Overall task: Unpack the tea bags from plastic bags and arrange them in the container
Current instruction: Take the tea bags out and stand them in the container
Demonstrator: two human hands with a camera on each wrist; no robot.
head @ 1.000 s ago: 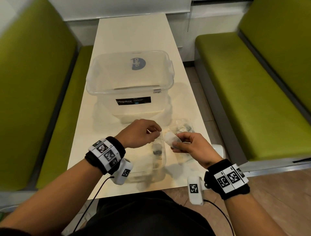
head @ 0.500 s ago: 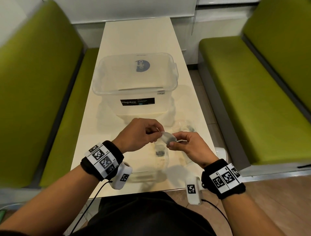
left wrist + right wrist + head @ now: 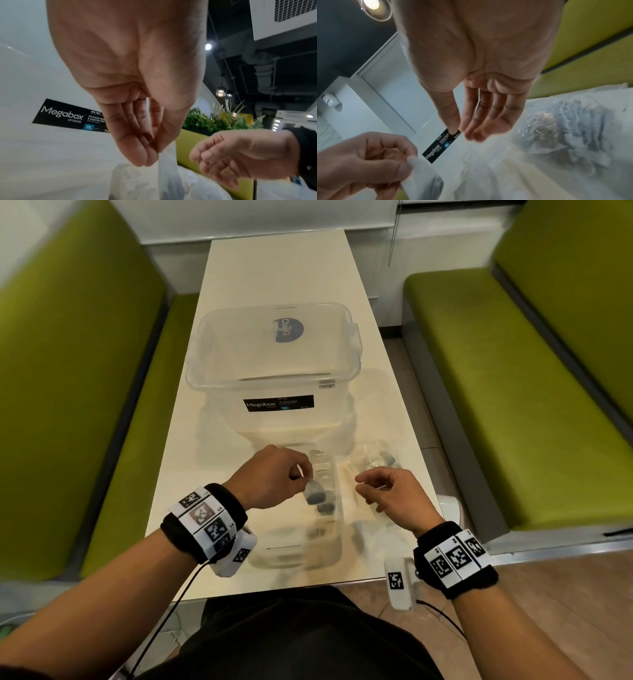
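My left hand (image 3: 303, 479) pinches a small white tea bag (image 3: 313, 494) with dark contents by its top edge, above a low clear container (image 3: 337, 542) holding a few dark tea bags. In the left wrist view the left hand (image 3: 154, 152) has thumb and fingertips closed on the tea bag (image 3: 165, 170). My right hand (image 3: 368, 487) hovers a little to the right, fingers loosely curled and empty; in the right wrist view the right hand (image 3: 462, 134) holds nothing. A crumpled clear plastic bag (image 3: 376, 458) of tea bags lies just beyond it, also visible as the plastic bag (image 3: 565, 128).
A large clear Megabox storage box (image 3: 274, 378) stands mid-table behind the hands. The narrow white table (image 3: 281, 268) runs between two green benches (image 3: 513, 405). Its near edge is at my lap, its right edge close by my right wrist.
Both hands were holding the tea bag together. The right hand has let go and drawn away to the right; the left hand keeps the tea bag over the low container.
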